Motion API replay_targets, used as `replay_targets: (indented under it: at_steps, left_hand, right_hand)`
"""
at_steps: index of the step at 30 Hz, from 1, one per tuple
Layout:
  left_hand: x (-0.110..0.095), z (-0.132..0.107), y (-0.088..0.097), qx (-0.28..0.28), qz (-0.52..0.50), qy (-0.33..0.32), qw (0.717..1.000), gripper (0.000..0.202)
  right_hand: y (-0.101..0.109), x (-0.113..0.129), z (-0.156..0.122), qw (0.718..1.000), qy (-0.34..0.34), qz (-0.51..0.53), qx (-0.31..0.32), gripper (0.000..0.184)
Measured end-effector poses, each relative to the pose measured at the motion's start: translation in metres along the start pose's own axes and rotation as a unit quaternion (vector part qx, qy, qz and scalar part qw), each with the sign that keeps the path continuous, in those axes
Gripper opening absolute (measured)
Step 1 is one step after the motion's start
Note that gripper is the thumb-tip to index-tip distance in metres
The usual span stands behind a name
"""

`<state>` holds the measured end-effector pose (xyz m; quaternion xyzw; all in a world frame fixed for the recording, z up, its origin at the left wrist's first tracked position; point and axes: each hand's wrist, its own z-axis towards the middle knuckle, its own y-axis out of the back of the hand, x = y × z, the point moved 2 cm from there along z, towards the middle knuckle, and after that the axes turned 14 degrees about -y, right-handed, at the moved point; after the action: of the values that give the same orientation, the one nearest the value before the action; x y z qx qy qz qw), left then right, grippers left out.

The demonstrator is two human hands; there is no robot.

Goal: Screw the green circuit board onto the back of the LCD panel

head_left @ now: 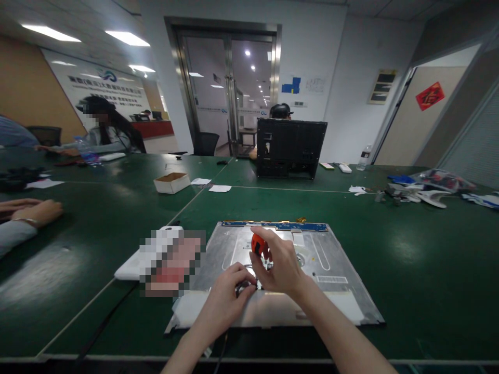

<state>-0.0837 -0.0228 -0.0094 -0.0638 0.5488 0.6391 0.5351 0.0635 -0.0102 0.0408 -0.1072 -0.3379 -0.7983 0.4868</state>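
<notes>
From my seat at the remote end, I see both of my hands low in the head view, over a flat metal panel (343, 270) that lies on the green surface (421, 249) just in front of me. My right hand (281, 266) is clamped around an orange-handled tool (257, 244). The handle stands up out of my fist and the shaft, hidden by my fingers, points down at the middle of the panel. My left hand (228, 295) sits just beside it, touching it at the fingertips, with the fingers curled down onto the metal by a small dark part (244, 286). I cannot tell whether they pinch that part or only rest on it. A blue strip (307, 226) runs along the panel's far edge. A white flat object (128, 267) lies to the left of the panel, partly behind a blurred patch. Further back, well apart from my hands, stand a small open white box (172, 182) and a black computer case (290, 148), with a person seated behind the case. At the left edge another person's hands (33, 209) rest on the surface, and a second co-worker sits at the far left corner.
</notes>
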Motion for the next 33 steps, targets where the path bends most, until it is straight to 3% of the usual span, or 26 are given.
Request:
replay_targets:
  at_steps: [7, 13, 15, 17, 20, 25, 30, 33]
  left_hand:
    - [0.003, -0.001, -0.002, 0.004, 0.0, 0.009, 1.0, 0.014]
    - [0.003, 0.0, -0.001, 0.002, 0.003, 0.007, 1.0, 0.015]
    - [0.002, 0.001, -0.001, 0.003, 0.007, 0.007, 1.0, 0.015]
    - [0.002, 0.001, 0.0, 0.004, 0.01, 0.008, 1.0, 0.016]
    - [0.003, 0.0, -0.001, 0.0, 0.021, 0.013, 1.0, 0.015]
    - [0.01, 0.0, -0.006, -0.013, 0.061, 0.032, 0.998, 0.013]
    - [0.014, -0.001, -0.008, -0.051, 0.055, 0.01, 0.997, 0.011]
    - [0.012, -0.001, -0.007, -0.033, 0.034, 0.003, 0.999, 0.013]
  right_hand:
    - [-0.001, -0.002, 0.001, 1.0, 0.013, -0.021, -0.015, 0.037]
    - [0.011, 0.006, 0.007, 0.999, -0.001, 0.0, 0.035, 0.036]
    - [0.018, 0.011, 0.016, 0.997, -0.012, -0.037, 0.063, 0.031]
    - [0.023, 0.019, 0.027, 0.986, -0.022, -0.113, 0.119, 0.024]
    - [0.027, 0.035, 0.044, 0.944, -0.016, -0.236, 0.23, 0.012]
    - [0.024, 0.057, 0.062, 0.886, -0.024, -0.336, 0.317, 0.034]
    - [0.024, 0.064, 0.062, 0.883, 0.014, -0.311, 0.351, 0.021]
    - [0.027, 0.057, 0.062, 0.889, 0.008, -0.303, 0.344, 0.015]
